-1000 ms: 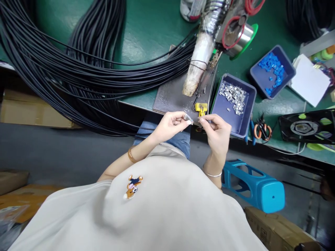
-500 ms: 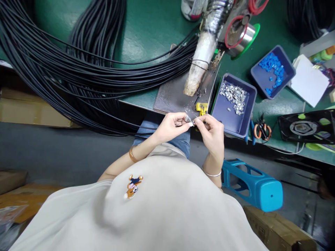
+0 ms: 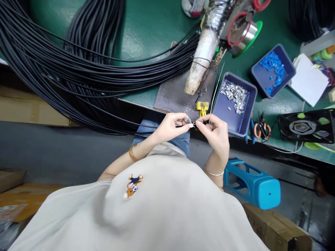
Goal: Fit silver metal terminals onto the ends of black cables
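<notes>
While we worked at the near edge of the green worktop [image 3: 146, 28], a great bundle of black cables [image 3: 78, 69] swept in from the left and crowded that side. Just beyond our hands lay a dark metal plate [image 3: 172, 96] with a small yellow clamp [image 3: 202, 107] at its near edge and a foil-wrapped tool [image 3: 202, 59] leaning over it. To the right stood a blue tray of silver clips [image 3: 234, 104], and farther right a second tray of blue pieces [image 3: 272, 69]; orange-handled snips [image 3: 259, 129] lay near the worktop's edge. Our left hand [image 3: 171, 127] held a thin black cable end [image 3: 157, 127] in a pinching grip. Our right hand [image 3: 216, 130] pinched a tiny silver piece [image 3: 194, 122] against that cable's tip, fingertips of both hands almost touching, just near of the plate.
</notes>
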Available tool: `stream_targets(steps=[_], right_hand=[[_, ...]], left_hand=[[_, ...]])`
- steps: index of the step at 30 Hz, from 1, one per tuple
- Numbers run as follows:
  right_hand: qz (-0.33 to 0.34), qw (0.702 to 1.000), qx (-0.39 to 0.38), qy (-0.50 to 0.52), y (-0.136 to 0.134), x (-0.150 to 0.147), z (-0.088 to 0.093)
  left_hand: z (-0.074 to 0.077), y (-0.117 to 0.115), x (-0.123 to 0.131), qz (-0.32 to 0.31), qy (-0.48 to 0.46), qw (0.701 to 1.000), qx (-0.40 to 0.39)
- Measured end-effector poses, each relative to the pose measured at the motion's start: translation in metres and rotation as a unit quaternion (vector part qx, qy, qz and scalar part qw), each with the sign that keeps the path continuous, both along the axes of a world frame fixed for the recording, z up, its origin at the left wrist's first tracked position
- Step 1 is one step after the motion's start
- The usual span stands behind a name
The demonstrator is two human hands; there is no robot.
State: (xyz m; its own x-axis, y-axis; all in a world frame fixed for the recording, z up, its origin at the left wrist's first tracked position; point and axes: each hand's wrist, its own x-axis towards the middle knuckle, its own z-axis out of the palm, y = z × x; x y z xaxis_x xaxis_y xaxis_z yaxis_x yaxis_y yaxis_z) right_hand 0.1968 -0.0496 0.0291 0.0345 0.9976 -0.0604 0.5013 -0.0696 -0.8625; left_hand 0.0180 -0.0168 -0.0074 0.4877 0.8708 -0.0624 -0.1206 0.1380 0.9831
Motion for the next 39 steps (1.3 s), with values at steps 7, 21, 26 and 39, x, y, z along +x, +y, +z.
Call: stream_targets(steps=[7,21,26,39], right_hand=[[0.055,0.998,0.019,-0.005,0.002,-0.003,-0.001],[-0.220,0.922,0.145,-0.286,0.025,0.092,-0.009],[-0.160,0.929,0.113,-0.316,0.043,0.097,-0.019],[-0.155,0.943,0.053,-0.289,0.054,0.104,-0.021]], left_hand=[[-0.003,0.003,-0.005,-0.030,-0.019,0.999,-0.031],[0.022,-0.001,0.005,-0.051,0.020,0.994,0.095],[0.001,0.005,-0.006,0.070,-0.092,0.987,-0.110],[-0.001,0.005,-0.003,0.090,-0.106,0.987,-0.084]])
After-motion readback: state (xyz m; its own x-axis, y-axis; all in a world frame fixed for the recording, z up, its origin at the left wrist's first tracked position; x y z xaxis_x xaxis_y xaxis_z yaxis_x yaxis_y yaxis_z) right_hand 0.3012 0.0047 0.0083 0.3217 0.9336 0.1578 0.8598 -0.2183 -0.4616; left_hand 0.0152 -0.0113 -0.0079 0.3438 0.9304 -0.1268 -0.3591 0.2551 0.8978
